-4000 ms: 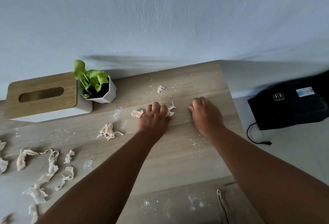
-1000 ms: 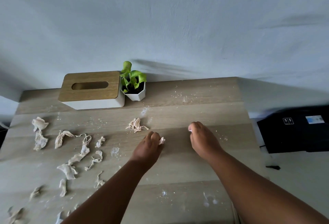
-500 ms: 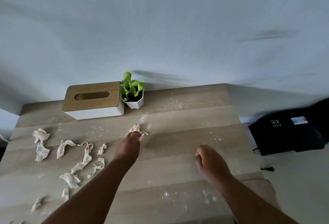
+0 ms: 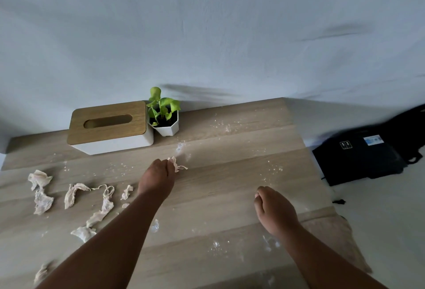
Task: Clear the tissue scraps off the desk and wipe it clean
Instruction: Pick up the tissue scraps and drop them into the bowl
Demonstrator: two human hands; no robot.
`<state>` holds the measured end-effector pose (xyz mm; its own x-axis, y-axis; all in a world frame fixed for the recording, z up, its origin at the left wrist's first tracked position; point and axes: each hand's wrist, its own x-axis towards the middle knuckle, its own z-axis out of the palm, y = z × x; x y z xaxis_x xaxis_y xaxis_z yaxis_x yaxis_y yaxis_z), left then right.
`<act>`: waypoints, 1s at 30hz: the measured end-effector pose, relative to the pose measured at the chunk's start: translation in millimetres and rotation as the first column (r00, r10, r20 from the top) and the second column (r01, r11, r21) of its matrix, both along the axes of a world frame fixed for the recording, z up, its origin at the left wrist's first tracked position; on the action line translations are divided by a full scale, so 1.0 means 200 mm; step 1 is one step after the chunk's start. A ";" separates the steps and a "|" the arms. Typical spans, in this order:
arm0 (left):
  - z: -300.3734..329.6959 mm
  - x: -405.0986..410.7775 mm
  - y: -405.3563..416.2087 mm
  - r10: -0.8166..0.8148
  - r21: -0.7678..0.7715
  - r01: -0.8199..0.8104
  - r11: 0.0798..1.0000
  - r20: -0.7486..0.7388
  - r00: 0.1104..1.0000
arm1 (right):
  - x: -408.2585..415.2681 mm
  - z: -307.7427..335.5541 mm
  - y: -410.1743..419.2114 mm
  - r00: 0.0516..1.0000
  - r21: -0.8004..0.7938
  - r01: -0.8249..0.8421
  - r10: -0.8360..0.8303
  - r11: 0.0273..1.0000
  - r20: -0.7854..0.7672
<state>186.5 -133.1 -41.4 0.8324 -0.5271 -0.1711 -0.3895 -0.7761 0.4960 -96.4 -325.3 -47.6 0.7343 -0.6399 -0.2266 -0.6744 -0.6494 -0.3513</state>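
Light wooden desk (image 4: 230, 185) strewn with pale tissue scraps and white crumbs. My left hand (image 4: 156, 178) reaches to the desk's middle and pinches a crumpled tissue scrap (image 4: 177, 166) at its fingertips. My right hand (image 4: 273, 210) hovers near the right front with fingers curled under; a small pale bit shows at its fingertips. Several more scraps lie on the left: a wad (image 4: 39, 178), a long twisted strip (image 4: 103, 208), a small piece (image 4: 127, 192) and another (image 4: 84, 233).
A white tissue box with a wooden lid (image 4: 110, 127) and a small potted plant (image 4: 164, 116) stand at the back against the wall. A black bag (image 4: 358, 157) lies on the floor to the right. A beige cloth (image 4: 333, 238) sits by the desk's front right corner.
My left hand moved left and forward from the desk's centre to the scrap below the plant and took hold of it. My right hand drew back toward the front edge.
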 end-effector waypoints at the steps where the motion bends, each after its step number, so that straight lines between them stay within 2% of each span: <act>1: 0.00 0.00 -0.01 0.000 -0.008 0.000 1.000 0.002 1.000 | 0.01 0.00 0.00 1.000 0.015 0.007 -0.008 1.000 0.003; 10: -0.03 0.05 -0.04 0.038 -0.031 -0.038 0.999 -0.010 0.999 | 0.11 -0.03 -0.03 0.999 0.093 0.036 -0.039 0.995 0.027; 15: -0.07 0.08 -0.05 0.032 0.042 -0.031 0.999 -0.031 0.999 | 0.18 -0.02 -0.05 0.999 0.115 0.031 -0.034 0.993 0.031; 19: -0.10 0.05 -0.06 0.070 0.010 -0.070 0.997 0.032 0.997 | 0.23 -0.02 -0.07 1.000 0.116 -0.004 0.001 0.993 0.019; 21: -0.10 0.05 -0.07 0.079 0.044 -0.081 0.996 0.054 0.995 | 0.25 -0.01 -0.08 1.000 0.108 -0.014 0.012 0.994 0.023; 24: -0.13 0.05 -0.07 0.033 0.137 -0.043 0.990 0.077 0.997 | 0.27 -0.02 -0.09 0.999 0.098 -0.007 0.003 0.995 0.041; 30: -0.16 0.05 -0.07 -0.051 0.143 0.033 0.989 0.124 0.991 | 0.29 -0.05 -0.10 0.999 0.089 -0.007 0.003 0.996 0.040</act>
<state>196.4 -147.7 -73.6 0.8299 -0.5401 -0.1396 -0.4759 -0.8161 0.3279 -38.8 -346.2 -57.7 0.7471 -0.6145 -0.2535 -0.6555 -0.6176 -0.4346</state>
